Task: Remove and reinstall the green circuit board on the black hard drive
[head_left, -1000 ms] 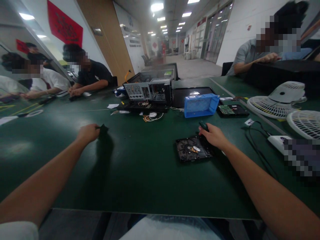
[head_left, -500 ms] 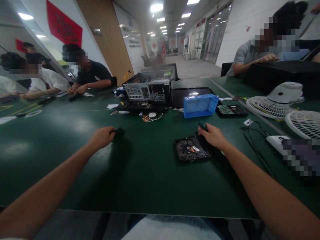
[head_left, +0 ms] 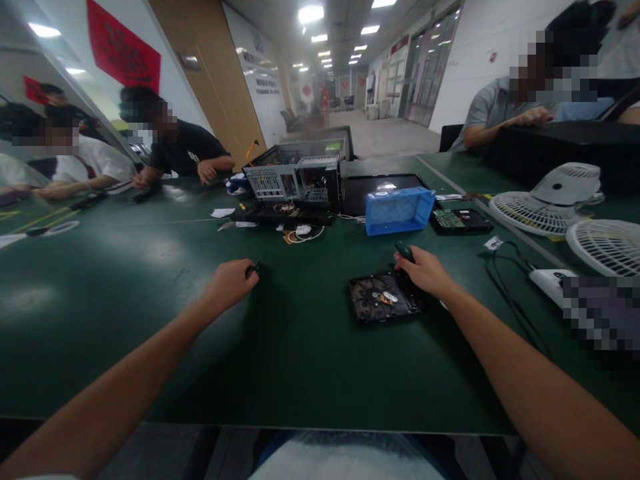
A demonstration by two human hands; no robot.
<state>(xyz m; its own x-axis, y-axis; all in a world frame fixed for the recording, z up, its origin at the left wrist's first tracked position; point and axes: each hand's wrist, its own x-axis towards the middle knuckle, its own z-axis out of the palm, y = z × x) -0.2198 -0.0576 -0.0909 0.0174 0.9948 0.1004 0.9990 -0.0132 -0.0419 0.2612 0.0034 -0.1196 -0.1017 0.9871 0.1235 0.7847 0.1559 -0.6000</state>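
My left hand [head_left: 231, 287] is closed above the table, left of centre. Its fingertips pinch a small dark flat piece [head_left: 254, 269], mostly hidden by the fingers; its kind does not show. On the right, my right hand [head_left: 425, 272] is wrapped round a screwdriver [head_left: 404, 251]; its rounded dark green handle sticks out past the thumb, while the shaft is hidden. A black hard drive [head_left: 373, 300] lies flat on the table just left of and partly under this hand.
Beyond my hands stand an opened computer case [head_left: 295, 180] and a blue plastic bin [head_left: 400, 212]. Another drive with a green board [head_left: 461, 220] lies behind. White fans [head_left: 525, 212], a cable and a white power strip [head_left: 547, 280] are at right. Co-workers sit around the green table [head_left: 300, 373].
My left hand has moved right, towards the middle, with the small dark piece, which is now more covered by the fingers. My right hand and the hard drive have stayed put.
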